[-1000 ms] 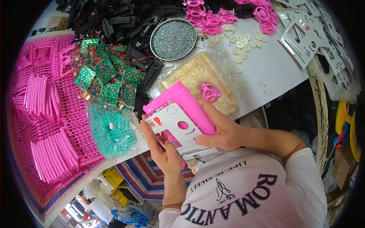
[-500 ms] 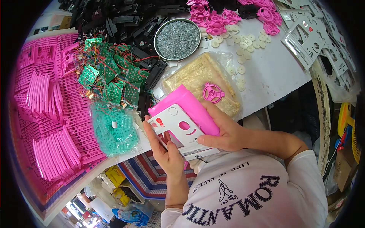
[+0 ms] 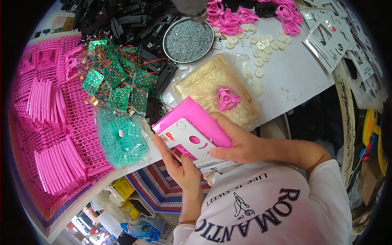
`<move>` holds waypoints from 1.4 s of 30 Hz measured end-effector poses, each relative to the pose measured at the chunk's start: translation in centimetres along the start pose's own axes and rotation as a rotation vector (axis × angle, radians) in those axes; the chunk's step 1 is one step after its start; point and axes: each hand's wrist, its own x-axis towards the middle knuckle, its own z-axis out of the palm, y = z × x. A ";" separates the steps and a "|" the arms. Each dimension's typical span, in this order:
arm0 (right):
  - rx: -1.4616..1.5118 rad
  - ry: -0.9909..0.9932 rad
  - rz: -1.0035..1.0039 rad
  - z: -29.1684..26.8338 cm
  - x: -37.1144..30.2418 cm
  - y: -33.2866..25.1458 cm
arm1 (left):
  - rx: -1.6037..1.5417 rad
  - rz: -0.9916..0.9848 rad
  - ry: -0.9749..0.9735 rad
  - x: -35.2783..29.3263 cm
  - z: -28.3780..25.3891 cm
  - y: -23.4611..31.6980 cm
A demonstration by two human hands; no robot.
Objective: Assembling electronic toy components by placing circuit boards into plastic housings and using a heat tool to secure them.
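A white flat panel (image 3: pixel 188 131) with a round hole, a curved slot and a window cutout lies against a bright pink plastic casing (image 3: pixel 203 119). My left hand (image 3: pixel 179 169) grips the panel's near left side, thumb at the window cutout and fingers along the outer edge. My right hand (image 3: pixel 239 143) is closed round the right end of the casing, with its thumb on the panel's right edge. Pink shows through the panel's openings. Whether the two parts are joined cannot be made out. Just beyond them, a pink spoked ring (image 3: pixel 228 99) rests on a bagged yellowish bundle (image 3: pixel 200 75).
A round metal bowl of screws (image 3: pixel 188 41) stands behind, beside black parts (image 3: pixel 130 19). To the left are wired green circuit boards (image 3: pixel 118 75), bagged teal parts (image 3: pixel 122 143) and stacked pink panels (image 3: pixel 61 163). White discs (image 3: pixel 259 62) and white panels (image 3: pixel 326 43) lie right.
The casing and panel have shifted slightly down and left, the casing's far end dropping closer to the panel. A blurred grey object has appeared above the screw bowl.
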 end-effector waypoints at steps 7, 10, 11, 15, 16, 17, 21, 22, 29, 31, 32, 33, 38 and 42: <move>0.163 -0.023 0.059 0.4 0.1 0.0 | -0.012 0.011 0.014 0.1 -0.1 0.1; 0.002 -0.057 -0.019 0.0 0.2 0.4 | -0.019 0.004 0.003 0.4 -0.3 0.4; 0.016 -0.069 -0.013 -0.1 0.2 0.4 | -0.023 -0.001 0.003 0.4 -0.4 0.4; 0.246 -0.043 0.088 0.4 0.2 0.2 | 0.030 0.010 -0.048 0.7 -1.1 0.6; 0.243 -0.037 0.083 0.4 0.1 0.3 | 0.052 0.028 -0.054 0.9 -1.1 0.7; 0.241 -0.032 0.080 0.4 0.1 0.5 | 0.077 0.045 -0.057 1.0 -1.2 0.7; 0.094 -0.065 0.079 0.3 0.0 0.1 | 0.131 0.092 -0.070 1.4 -1.6 0.4; 0.051 -0.066 0.060 0.3 0.0 0.3 | 0.129 0.094 -0.063 1.3 -1.6 0.4; 0.235 0.005 0.111 0.8 0.2 0.4 | 0.168 0.095 -0.060 1.2 -1.4 0.2; 0.304 0.052 0.149 0.8 0.2 0.3 | 0.035 0.031 -0.093 1.3 -1.7 0.1; 0.325 0.077 0.163 0.7 0.1 0.2 | -0.091 -0.028 -0.120 1.5 -2.3 0.3; 0.346 0.103 0.176 0.6 0.0 0.1 | -0.217 -0.087 -0.148 1.9 -2.8 0.4; 0.244 0.037 0.146 0.2 0.4 0.3 | -0.115 -0.106 0.106 4.3 -2.0 -1.1; -0.052 -0.070 0.323 -1.9 0.1 -2.2 | -0.224 -0.145 0.157 5.7 -1.1 -0.4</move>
